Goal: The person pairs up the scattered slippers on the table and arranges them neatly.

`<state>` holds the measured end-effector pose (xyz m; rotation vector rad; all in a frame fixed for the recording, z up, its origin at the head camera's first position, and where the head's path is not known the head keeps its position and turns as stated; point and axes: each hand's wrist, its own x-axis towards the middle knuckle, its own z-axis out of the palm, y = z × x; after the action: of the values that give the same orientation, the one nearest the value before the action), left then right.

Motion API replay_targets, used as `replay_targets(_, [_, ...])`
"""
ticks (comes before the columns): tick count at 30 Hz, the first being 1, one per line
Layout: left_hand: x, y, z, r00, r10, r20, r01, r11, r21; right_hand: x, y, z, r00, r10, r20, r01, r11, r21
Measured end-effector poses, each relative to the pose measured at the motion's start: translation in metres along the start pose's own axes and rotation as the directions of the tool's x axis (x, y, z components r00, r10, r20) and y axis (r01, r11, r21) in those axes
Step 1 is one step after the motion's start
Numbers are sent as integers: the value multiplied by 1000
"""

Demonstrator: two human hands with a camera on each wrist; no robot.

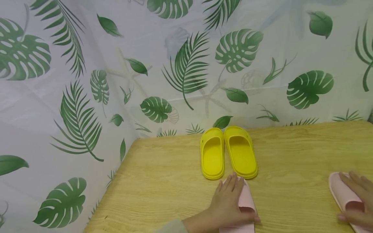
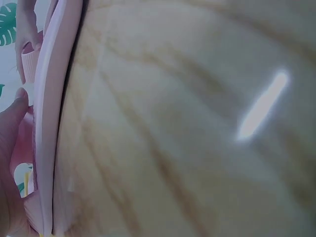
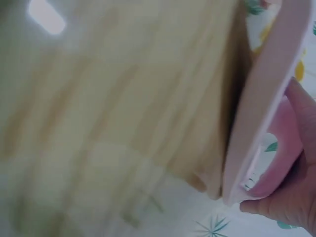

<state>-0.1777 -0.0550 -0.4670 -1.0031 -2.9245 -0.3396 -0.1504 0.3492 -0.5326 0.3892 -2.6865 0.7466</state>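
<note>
Two pink slippers are under the hands. My left hand [image 1: 227, 202] lies over the upper of the left pink slipper [image 1: 246, 197], fingers toward its toe and thumb across its foot opening. In the left wrist view that slipper's sole edge [image 2: 52, 118] runs along the tabletop. My right hand [image 1: 356, 197], partly cut off by the frame edge, holds the right pink slipper [image 1: 338, 186] with fingers across the upper and thumb at its side. Its sole [image 3: 264, 98] is tilted off the table in the right wrist view. A pair of yellow slippers [image 1: 212, 158] stands just beyond the left pink one.
The wood-grain tabletop [image 1: 163, 184] spreads under everything and reflects a light in both wrist views. A white sheet with green leaf prints [image 1: 186, 68] hangs along its back and left edges, right behind the yellow slippers.
</note>
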Motion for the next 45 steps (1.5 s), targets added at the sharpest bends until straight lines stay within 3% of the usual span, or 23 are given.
replay_targets(7, [-4, 0, 5, 1000, -22, -19, 21, 1000, -5, -4, 2, 2, 999, -33, -30, 33, 999, 0])
replay_targets(17, [-7, -2, 9, 998, 17, -64, -17, 1000, -8, 0, -1, -2, 980, -137, -141, 142, 990, 24])
replay_targets(23, [-9, 0, 9, 996, 27, -82, -27, 1000, 3, 1, -3, -3, 973, -160, -164, 168, 985, 39])
replay_targets(32, [-9, 1, 10, 993, 44, -105, -43, 999, 11, 6, -3, -7, 965, -210, -159, 214, 977, 7])
replay_targets(40, [-8, 1, 9, 996, 40, -83, -41, 999, -17, 5, 4, -5, 974, -191, -117, 193, 981, 3])
replay_targets(45, [-8, 2, 7, 996, 41, -83, -44, 998, -37, 5, 6, -4, 970, -203, -133, 205, 979, 1])
